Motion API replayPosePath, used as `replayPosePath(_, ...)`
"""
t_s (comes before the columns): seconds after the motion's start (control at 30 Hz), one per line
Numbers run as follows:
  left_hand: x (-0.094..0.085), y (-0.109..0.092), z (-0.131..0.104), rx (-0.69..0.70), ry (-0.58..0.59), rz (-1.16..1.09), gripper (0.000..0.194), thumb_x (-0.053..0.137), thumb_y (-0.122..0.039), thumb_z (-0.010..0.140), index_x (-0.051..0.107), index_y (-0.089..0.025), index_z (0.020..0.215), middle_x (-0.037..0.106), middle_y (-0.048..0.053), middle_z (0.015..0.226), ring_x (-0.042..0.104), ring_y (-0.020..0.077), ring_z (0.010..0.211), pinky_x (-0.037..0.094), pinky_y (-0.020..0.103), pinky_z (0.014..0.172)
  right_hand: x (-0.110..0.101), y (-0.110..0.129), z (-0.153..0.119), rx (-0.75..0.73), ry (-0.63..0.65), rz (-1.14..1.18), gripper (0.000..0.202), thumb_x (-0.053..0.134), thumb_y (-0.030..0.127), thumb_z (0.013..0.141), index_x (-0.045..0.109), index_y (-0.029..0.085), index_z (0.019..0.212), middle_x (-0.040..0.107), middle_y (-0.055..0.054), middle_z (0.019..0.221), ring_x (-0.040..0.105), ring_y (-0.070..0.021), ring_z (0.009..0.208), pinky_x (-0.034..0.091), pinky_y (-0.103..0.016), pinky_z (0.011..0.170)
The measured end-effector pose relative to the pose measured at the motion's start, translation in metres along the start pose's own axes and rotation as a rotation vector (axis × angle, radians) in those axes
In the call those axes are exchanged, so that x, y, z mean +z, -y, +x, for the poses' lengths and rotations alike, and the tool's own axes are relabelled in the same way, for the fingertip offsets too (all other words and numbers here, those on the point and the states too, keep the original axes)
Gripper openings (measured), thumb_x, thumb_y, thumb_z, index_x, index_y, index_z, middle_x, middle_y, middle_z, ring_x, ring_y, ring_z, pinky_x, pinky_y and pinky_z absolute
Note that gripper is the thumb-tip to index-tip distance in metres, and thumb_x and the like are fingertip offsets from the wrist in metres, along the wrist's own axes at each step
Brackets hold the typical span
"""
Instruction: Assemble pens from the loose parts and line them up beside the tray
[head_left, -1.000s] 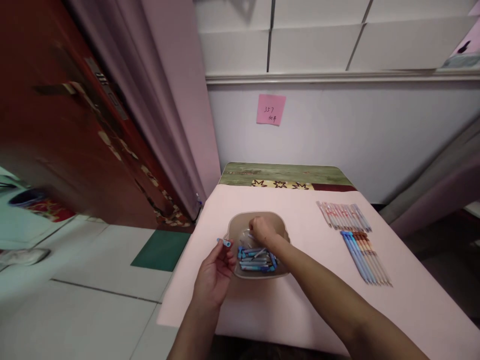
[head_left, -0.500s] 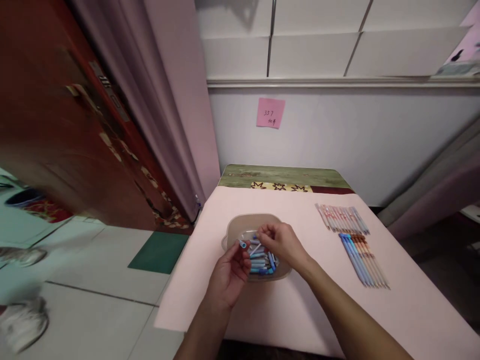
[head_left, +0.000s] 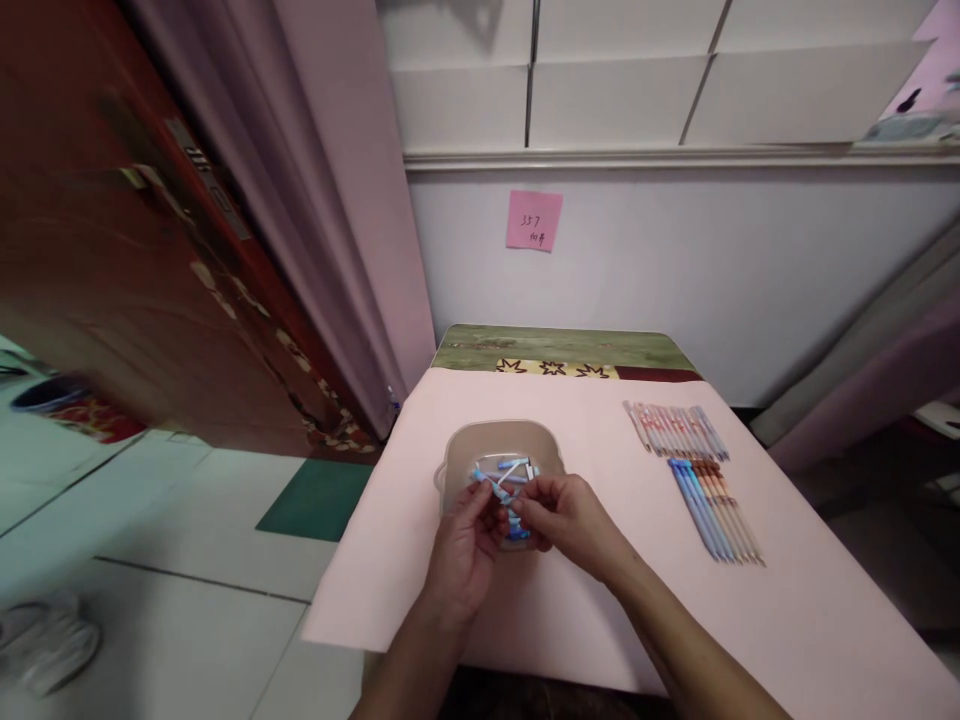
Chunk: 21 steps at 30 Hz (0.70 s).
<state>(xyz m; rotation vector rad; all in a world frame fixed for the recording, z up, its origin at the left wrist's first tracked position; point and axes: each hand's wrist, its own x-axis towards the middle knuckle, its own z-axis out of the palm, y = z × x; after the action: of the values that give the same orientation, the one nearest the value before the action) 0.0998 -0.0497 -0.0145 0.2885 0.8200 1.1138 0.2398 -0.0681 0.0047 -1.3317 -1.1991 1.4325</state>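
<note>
Over the beige plastic tub [head_left: 463, 450], my left hand [head_left: 466, 555] pinches a light blue pen part [head_left: 498, 490] between thumb and fingers. My right hand [head_left: 566, 515] meets it from the other side, its thumb and forefinger closed on the lower right end of the piece. Whether a smaller piece also sits in the right fingertips, I cannot make out. Behind the fingers, loose blue pen parts [head_left: 513, 464] and thin white sticks lie in the tub. Both hands partly hide the tub's contents and its near wall.
Right of the tub, blue and brown pens [head_left: 716, 510] lie side by side on the pink-covered table [head_left: 600, 420]. Behind them is a row of pale pens [head_left: 675, 430]. A pink note [head_left: 534, 220] sticks to the wall. Someone's shoe [head_left: 52, 640] shows at lower left.
My right hand has moved down and toward my left hand, from over the tub's contents to the blue piece. The piece has turned from end-on to slanting across. The view has shifted slightly.
</note>
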Motion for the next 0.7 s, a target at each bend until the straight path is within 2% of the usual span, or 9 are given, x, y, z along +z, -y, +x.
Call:
replayPosePath(0.27,0.002,0.008,-0.005,0.035,0.008,0.055,0.02,0.077,-0.02,0.067,0.065,-0.012,0.08,0.067,0.003,0.073,0.056,0.0078,0.053,0.046,0.018,0.049,-0.004,-0.007,-0.006,0.052,-0.01,-0.044,0.022,0.063,0.036,0.077,0.062,0.015,0.071,0.058,0.003,0.052,0.055,-0.0099,0.044,0.042,-0.018,0.041)
replayPosePath(0.47,0.003,0.014,-0.008,0.032,0.018,0.044,0.017,0.077,-0.017,0.068,0.064,-0.013,0.079,0.064,0.0,0.066,0.056,0.0079,0.052,0.045,0.018,0.048,-0.005,-0.006,-0.009,0.001,-0.04,-0.086,0.029,0.062,0.044,0.079,0.063,0.016,0.072,0.061,0.001,0.056,0.055,-0.0107,0.046,0.042,-0.019,0.042)
replayPosePath(0.53,0.002,0.016,-0.009,-0.004,0.005,0.007,0.014,0.074,-0.015,0.07,0.064,-0.013,0.08,0.065,0.0,0.068,0.056,0.0081,0.053,0.046,0.018,0.048,-0.002,-0.008,-0.01,-0.089,-0.108,-0.169,0.028,0.062,0.044,0.08,0.063,0.017,0.074,0.063,0.0,0.061,0.056,-0.0113,0.051,0.043,-0.02,0.046)
replayPosePath(0.6,0.003,0.015,-0.01,-0.062,-0.024,-0.038,0.009,0.07,-0.013,0.075,0.065,-0.012,0.082,0.066,0.002,0.069,0.056,0.0079,0.052,0.047,0.017,0.048,0.001,-0.011,-0.01,-0.222,-0.23,-0.322,0.025,0.062,0.042,0.08,0.063,0.018,0.072,0.063,0.001,0.061,0.055,-0.0112,0.053,0.041,-0.019,0.049)
replayPosePath(0.7,0.006,0.01,-0.012,-0.157,-0.073,-0.089,0.006,0.06,-0.012,0.083,0.065,-0.009,0.083,0.066,0.005,0.068,0.055,0.0073,0.049,0.045,0.016,0.044,0.005,-0.017,-0.01,-0.381,-0.411,-0.489,0.029,0.064,0.042,0.08,0.057,0.019,0.064,0.055,0.002,0.056,0.048,-0.0098,0.051,0.036,-0.019,0.05)
